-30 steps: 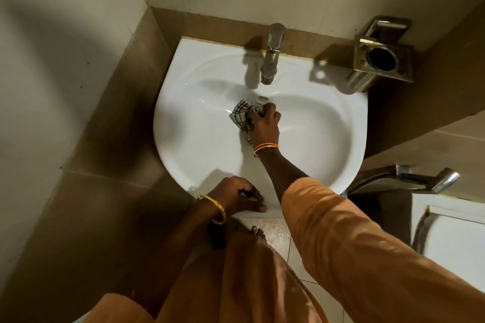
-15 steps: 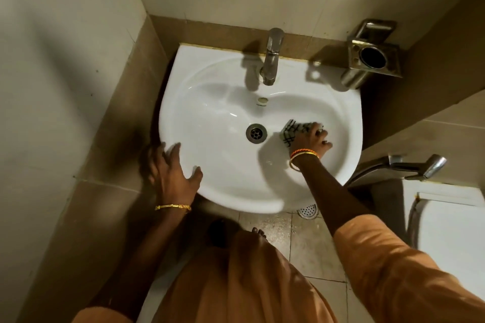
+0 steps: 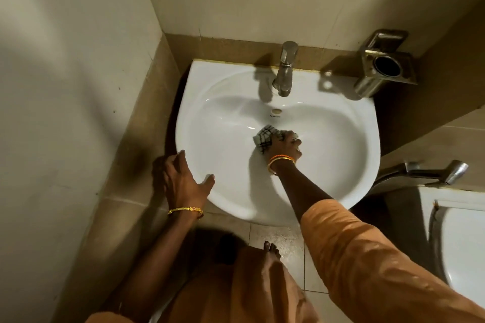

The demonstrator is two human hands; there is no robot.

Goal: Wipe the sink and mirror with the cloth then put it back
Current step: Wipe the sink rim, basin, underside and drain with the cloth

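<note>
The white sink [image 3: 341, 181] hangs in a corner below a steel tap [image 3: 284, 71]. My right hand [image 3: 284, 145] grips a bunched white cloth with black checks [image 3: 263, 139] and presses it on the bottom of the bowl, over the drain, which is hidden. My left hand [image 3: 182, 181] rests on the sink's front-left rim, thumb on top and fingers down over the outer edge. No mirror is in view.
A steel holder with a round cup [image 3: 385, 65] is fixed to the wall right of the tap. A metal spray handle [image 3: 433, 172] and a white toilet tank [image 3: 462, 238] stand to the right. Tiled walls close in on the left and behind. My foot [image 3: 271, 249] is on the floor.
My right hand has slid the cloth left from the right side of the bowl to over the drain. Half a second before that, my left hand moved from the front rim to the front-left rim.
</note>
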